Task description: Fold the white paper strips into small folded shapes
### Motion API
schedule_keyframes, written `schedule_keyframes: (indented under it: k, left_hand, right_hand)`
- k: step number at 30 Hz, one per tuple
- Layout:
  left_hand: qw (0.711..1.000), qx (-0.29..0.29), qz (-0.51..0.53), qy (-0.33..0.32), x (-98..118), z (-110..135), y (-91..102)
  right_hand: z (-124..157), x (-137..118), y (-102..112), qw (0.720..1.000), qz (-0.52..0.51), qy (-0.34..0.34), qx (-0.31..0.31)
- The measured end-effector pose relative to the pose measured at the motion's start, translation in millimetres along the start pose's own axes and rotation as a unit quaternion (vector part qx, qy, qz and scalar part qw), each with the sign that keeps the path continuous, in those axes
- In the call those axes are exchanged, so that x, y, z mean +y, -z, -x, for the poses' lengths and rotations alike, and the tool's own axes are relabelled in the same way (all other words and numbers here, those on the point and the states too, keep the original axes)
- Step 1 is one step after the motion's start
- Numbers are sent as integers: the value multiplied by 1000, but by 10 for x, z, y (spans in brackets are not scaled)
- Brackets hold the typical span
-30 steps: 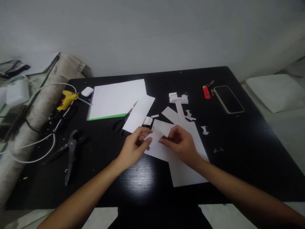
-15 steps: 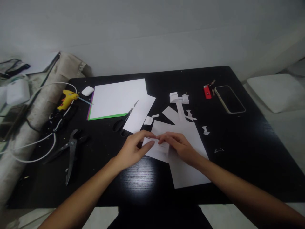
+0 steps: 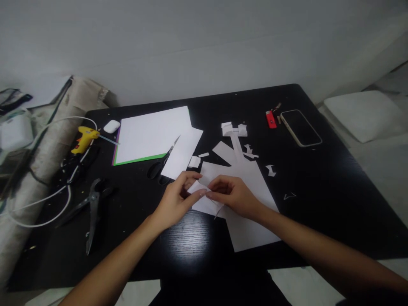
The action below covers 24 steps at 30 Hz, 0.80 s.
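Note:
Between my hands is a small folded piece of white paper (image 3: 198, 187), raised a little and tilted. My left hand (image 3: 178, 197) pinches its left side with thumb and fingers. My right hand (image 3: 234, 195) grips its right edge, the fingertips close to my left thumb. Under them lie white paper sheets (image 3: 251, 229), spread over the black table (image 3: 134, 238). Just beyond stands a white paper construction (image 3: 235, 131) with a long strip and folded ends. Several cut paper scraps (image 3: 270, 171) lie around it. The far side of the held piece is hidden by my fingers.
At the left are a yellow glue gun (image 3: 84, 139) with a white cable (image 3: 68, 191) and pliers (image 3: 93, 199). Scissors (image 3: 154, 170) lie partly under a white strip (image 3: 183, 153) beside a paper stack (image 3: 149, 131). A red lighter (image 3: 270, 120) and a phone (image 3: 301, 128) lie at the right.
My fingers have lifted and tilted the folded paper, which lay flatter before. My right hand now pinches its edge with curled fingers. The whole view has shifted slightly.

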<state>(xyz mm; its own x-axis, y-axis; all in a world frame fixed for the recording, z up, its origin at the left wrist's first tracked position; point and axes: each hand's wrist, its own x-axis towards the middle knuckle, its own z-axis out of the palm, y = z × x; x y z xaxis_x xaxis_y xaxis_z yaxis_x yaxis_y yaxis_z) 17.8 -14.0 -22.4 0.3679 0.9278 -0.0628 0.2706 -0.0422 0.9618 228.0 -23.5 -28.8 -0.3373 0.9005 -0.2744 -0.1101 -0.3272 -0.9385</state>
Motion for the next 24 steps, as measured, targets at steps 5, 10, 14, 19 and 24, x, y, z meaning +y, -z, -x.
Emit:
schedule_keyframes:
  k: [5,10,14,19,24]
  left_hand:
    - [999,-19,22,37,-24,19,-14]
    - [999,2,1,43,-54,22,-6]
    - [1000,1,5,28,-24,21,-2]
    - [999,0,-36,-14,15,35,-1]
    - [994,7,-75,-76,-2,30,16]
  right_hand:
    - [-5,-42,-12,1000,-11,-2,20]
    - [1,-53,-18,1000,-11,0,18]
    - [19,-41,-32,999,14,19,28]
    - [43,-22,-57,995,58,62,45]
    - [42,-47,-62,997,36,62,39]
